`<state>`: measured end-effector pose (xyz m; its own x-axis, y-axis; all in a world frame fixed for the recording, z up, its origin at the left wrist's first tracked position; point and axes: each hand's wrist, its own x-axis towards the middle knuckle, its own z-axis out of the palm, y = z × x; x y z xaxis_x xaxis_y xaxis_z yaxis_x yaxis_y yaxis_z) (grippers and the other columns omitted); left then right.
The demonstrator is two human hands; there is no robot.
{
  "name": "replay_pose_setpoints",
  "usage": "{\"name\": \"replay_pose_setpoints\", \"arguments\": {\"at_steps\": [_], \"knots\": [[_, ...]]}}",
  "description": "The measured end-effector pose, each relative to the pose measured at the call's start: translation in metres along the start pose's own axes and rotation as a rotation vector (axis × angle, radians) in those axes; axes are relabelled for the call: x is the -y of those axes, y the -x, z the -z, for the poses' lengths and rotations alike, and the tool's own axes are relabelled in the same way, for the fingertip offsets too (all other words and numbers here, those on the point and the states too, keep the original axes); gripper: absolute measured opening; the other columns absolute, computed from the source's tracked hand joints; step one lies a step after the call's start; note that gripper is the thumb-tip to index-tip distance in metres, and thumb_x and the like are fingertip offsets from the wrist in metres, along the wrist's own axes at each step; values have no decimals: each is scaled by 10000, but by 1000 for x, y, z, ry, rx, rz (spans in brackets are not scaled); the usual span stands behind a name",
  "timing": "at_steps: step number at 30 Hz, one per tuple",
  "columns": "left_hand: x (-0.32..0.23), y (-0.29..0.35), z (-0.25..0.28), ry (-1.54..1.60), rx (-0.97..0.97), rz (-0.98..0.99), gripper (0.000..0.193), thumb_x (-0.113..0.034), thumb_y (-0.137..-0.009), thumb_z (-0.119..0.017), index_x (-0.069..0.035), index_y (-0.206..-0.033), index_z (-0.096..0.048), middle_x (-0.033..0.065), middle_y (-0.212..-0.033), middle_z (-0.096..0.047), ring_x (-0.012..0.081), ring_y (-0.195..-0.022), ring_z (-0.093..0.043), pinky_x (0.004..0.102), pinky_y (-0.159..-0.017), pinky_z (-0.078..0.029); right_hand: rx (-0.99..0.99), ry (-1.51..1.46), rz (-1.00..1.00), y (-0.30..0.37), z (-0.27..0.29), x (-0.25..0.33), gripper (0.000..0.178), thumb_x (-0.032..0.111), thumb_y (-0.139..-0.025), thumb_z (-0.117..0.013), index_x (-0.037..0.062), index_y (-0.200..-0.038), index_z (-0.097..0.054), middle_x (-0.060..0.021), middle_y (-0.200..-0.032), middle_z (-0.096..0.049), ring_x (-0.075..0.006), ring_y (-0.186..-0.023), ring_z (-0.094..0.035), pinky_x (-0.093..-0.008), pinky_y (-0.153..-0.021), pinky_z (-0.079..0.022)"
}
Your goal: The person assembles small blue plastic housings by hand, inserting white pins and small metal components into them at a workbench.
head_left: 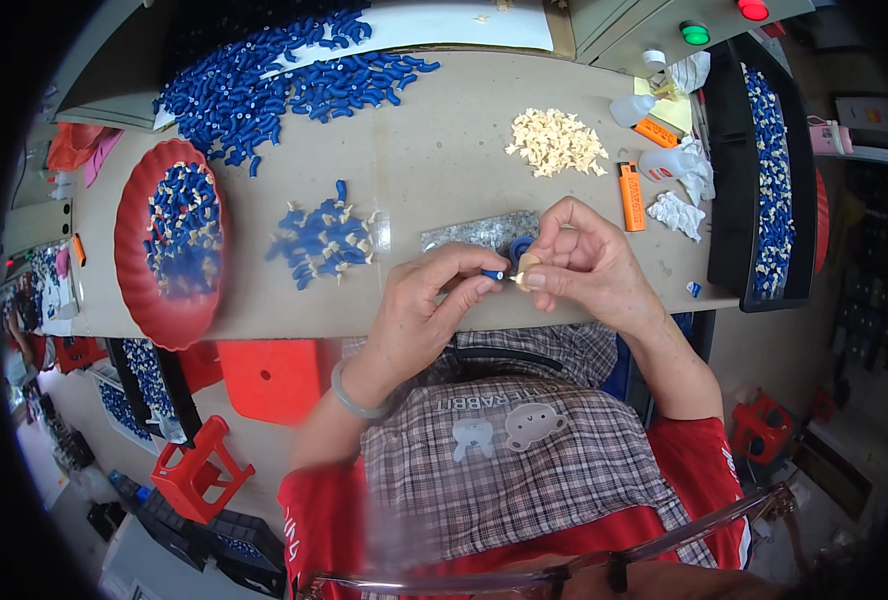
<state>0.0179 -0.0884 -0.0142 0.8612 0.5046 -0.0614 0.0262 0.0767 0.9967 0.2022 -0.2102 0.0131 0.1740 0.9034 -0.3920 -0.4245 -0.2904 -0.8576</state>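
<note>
The left hand (426,292) pinches a small blue piece (493,274), and the right hand (589,265) pinches a tiny cream piece (519,281) just beside its tip. Both pieces are near the table's (434,150) front edge, close to a speckled gray slab (464,232).

Blue pieces (224,112) on beige table (434,150)

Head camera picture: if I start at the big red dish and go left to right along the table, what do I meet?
Red dish → small group of blue-and-cream pieces → left hand → right hand → crumpled white paper → black tray.
</note>
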Motion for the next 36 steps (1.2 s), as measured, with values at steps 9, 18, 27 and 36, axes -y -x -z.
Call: {"name": "replay_pose_setpoints", "arguments": {"at_steps": [9, 18, 27, 36], "knots": [[-3, -1, 0, -25, 35, -13, 143, 41, -933, -612, 33, -1067, -660, 117, -984, -691, 181, -872, -717, 274, -757, -575, 29, -22, 17, -1, -2, -6, 294, -31, -892, -697, 71, -1051, -472, -82, -901, -691, -99, -707, -651, -238, -636, -546], [-1, -2, -1, -371, -9, -261, 160, 33, -866, -676, 14, -1025, -663, 151, -948, -700, 288, -841, -715, 340, -735, -582, -13, 27, 61, 0, -7, -9, 278, -35, -898, -700, 55, -1020, -467, -64, -851, -679, -81, -701, -639, -230, -616, -547], [-3, -3, -7, -572, -37, -500, 206, 59, -808, -711, 52, -1004, -649, 190, -934, -694, 326, -828, -706, 374, -720, -587, -109, 65, 55, 8, -13, -10, 306, -45, -897, -691, 59, -1037, -439, -54, -820, -653, -62, -668, -620, -208, -587, -533], [-5, -3, -9, -545, 22, -491, 203, 81, -803, -699, 31, -997, -672, 171, -957, -712, 311, -849, -715, 364, -738, -588, -128, 62, 71, 18, -7, -9, 238, -31, -904, -680, 35, -1029, -488, -39, -795, -645, -73, -678, -624, -207, -595, -528]]}}
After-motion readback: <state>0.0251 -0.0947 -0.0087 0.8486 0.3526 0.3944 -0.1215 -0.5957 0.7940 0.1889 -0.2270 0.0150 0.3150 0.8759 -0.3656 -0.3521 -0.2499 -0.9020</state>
